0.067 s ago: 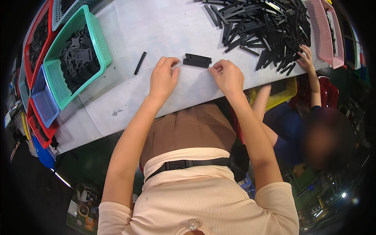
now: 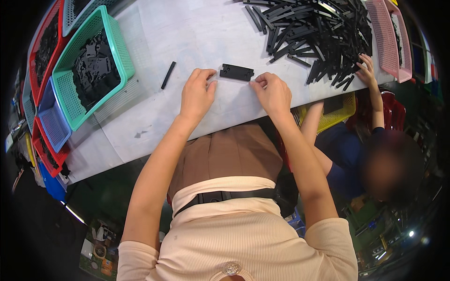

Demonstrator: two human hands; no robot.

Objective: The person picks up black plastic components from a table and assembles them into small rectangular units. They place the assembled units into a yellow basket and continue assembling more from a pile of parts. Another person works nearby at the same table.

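**A:** What does each hand hold or touch?

**B:** The left hand [image 2: 197, 96] rests palm-down on the white table [image 2: 187, 33], fingers loosely curled with nothing between them; its fingertips lie just beside the left end of the flat black plate [image 2: 236, 72]. The right hand [image 2: 272, 93] is likewise curled, its fingertips bunched together at the plate's right end. Whether they pinch a small part there or only touch the edge cannot be told.

**A:** Where does the plate lie?

**B:** Flat on the table, between the two hands, near the table's front edge and directly ahead of the person.

**A:** What borders the working area?

**B:** To the left, a single black strip [image 2: 168, 75] lies apart from the left hand. Beyond it stands a teal basket [image 2: 119, 51] holding black parts, with red baskets [image 2: 37, 51] and a blue basket [image 2: 51, 124] stacked further left at the table's edge. To the upper right, a large pile of black strips [image 2: 314, 33] spreads over the table, with pink baskets [image 2: 391, 42] at its far side.

**A:** Is anyone else present?

**B:** A second person's hand [image 2: 365, 70] touches the lower right of the pile, well apart from the right hand.

**A:** Where is bare surface?

**B:** Between the teal basket and the pile, above the plate, and along the front edge at left.
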